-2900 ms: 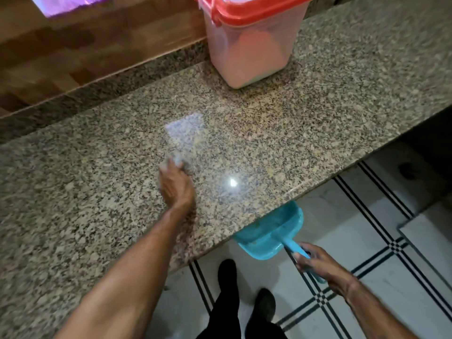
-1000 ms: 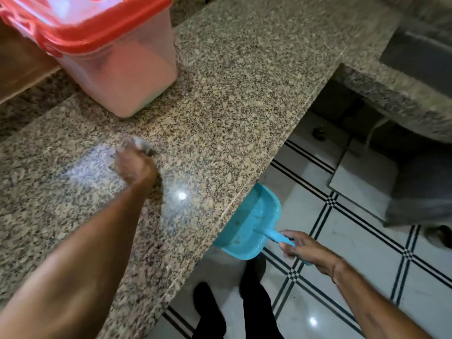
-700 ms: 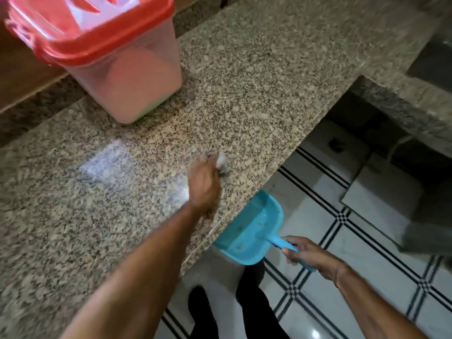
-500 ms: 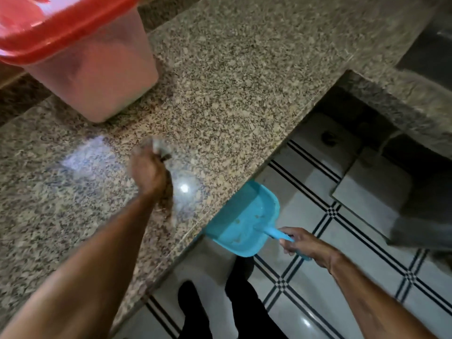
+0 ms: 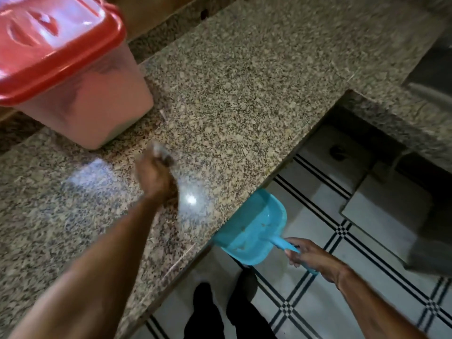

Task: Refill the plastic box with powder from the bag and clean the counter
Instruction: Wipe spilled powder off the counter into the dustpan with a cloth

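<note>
Up at the far left, the plastic box (image 5: 97,101) stands on the speckled granite surface (image 5: 244,81), its red lid (image 5: 51,45) closed on top and pale pink powder showing through the translucent wall. Just in front of it and a little to the right, the left hand (image 5: 152,176) is on the surface, its grip curled tight around something small and pale (image 5: 159,150) that sticks out past the knuckles; motion blur hides what it is. A bright light reflection sits on the granite just right of that hand, and a paler rectangular sheen lies to its left.

Below the front edge of the surface, the right hand (image 5: 310,258) holds a turquoise dustpan (image 5: 254,231), its grip wrapped around the handle, with the pan's open mouth tucked against and slightly under the edge. A few brownish specks lie in the pan.

Lower down, the floor (image 5: 318,302) is pale tile crossed by dark double lines, and the person's dark trouser legs (image 5: 230,311) stand close to the surface.
</note>
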The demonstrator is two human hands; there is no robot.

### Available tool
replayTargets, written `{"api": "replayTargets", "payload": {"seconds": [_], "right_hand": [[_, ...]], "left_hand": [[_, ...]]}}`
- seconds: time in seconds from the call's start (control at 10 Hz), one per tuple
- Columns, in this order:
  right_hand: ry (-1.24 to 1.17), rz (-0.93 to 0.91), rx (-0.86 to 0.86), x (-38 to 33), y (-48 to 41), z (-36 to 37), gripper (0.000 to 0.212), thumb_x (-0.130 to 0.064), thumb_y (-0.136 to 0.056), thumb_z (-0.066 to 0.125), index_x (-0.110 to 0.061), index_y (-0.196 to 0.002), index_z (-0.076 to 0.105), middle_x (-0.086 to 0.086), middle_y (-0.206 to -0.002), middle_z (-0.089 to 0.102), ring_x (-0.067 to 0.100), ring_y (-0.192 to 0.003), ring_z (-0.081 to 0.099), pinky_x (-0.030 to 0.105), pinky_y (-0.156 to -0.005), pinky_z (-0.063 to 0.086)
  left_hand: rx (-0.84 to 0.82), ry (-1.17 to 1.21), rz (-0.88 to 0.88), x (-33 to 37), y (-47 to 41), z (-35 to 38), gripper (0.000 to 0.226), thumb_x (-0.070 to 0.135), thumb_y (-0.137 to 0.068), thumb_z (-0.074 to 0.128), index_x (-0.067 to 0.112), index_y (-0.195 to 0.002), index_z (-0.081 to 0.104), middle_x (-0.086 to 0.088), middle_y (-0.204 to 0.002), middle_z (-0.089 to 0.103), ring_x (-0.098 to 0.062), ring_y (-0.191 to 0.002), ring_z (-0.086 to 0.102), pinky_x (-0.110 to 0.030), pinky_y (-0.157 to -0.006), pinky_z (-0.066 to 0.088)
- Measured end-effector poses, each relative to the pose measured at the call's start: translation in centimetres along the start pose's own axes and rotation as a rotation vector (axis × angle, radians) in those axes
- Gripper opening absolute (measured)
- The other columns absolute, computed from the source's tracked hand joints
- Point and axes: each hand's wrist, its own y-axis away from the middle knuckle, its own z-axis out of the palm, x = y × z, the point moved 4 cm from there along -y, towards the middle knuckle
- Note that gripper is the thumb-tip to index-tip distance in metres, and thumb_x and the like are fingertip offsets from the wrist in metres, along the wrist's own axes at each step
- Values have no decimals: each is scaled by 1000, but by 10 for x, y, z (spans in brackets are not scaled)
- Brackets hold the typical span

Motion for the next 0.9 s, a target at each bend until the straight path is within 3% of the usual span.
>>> {"api": "replayTargets", "payload": {"seconds": [0.1,0.2,0.3,0.4,0.5,0.6,0.7,0.8,0.9], "right_hand": [[-16,16,0,-2,-8,-6,22,-23,-101,64,-26,-122,69,-2,-93,66,11,-85,61,24,-81,51],[-49,37,13,-5,-15,-10,26,-19,-101,64,-20,-127,66,-3,-94,65,9,-84,62,18,-77,52],[-83,61,27,-6,-17,-14,30,-19,-100,65,-18,-129,65,-2,-96,65,9,-83,61,19,-78,52],[-97,75,43,-7,-13,-19,31,-25,-98,67,-22,-130,66,-1,-103,68,12,-91,65,24,-86,55],[-121,77,62,-3,-9,-28,44,-44,-89,74,-27,-130,66,0,-113,71,16,-100,69,34,-96,58],[-139,46,82,-1,-8,-30,61,-61,-80,76,-22,-125,67,-8,-86,67,11,-80,62,30,-79,53],[-176,27,90,-4,-10,-28,61,-63,-79,75,-19,-120,69,-3,-80,61,12,-76,57,30,-76,49],[-234,41,94,-4,-14,-25,54,-56,-81,78,-17,-119,71,-3,-81,62,11,-76,57,29,-75,49],[-256,44,84,-9,-14,-23,31,-34,-93,73,-17,-119,71,-1,-81,61,11,-74,56,29,-74,48]], "left_hand": [[-64,-176,-110,-4,-23,8,42,21,-108,40,35,-70,54,16,-72,44,7,-58,47,-13,-58,39],[-72,-252,201,24,-13,49,45,49,-110,24,31,-96,63,9,-90,68,6,-79,65,-22,-72,55],[-347,-341,457,34,21,105,45,46,-110,28,27,-136,59,3,-122,64,-15,-108,59,-33,-102,47],[-387,-136,471,50,21,98,41,41,-111,34,21,-127,67,2,-104,67,-13,-92,67,-22,-73,56],[-107,-142,207,41,-46,64,32,24,-110,43,7,-104,69,-9,-94,73,-22,-84,72,-31,-69,56],[-19,-387,-64,35,-101,56,31,17,-103,45,4,-127,61,-25,-124,62,-42,-115,60,-42,-94,45],[-307,-324,30,93,-87,90,35,12,-107,43,-9,-130,59,-31,-130,60,-27,-115,65,-34,-92,48],[-470,-110,366,112,-52,132,34,19,-110,42,-3,-126,62,-27,-119,67,14,-71,60,-11,-64,52],[-683,-92,656,112,6,168,38,33,-109,41,16,-129,68,-8,-117,69,-1,-84,57,-10,-68,48]]}}
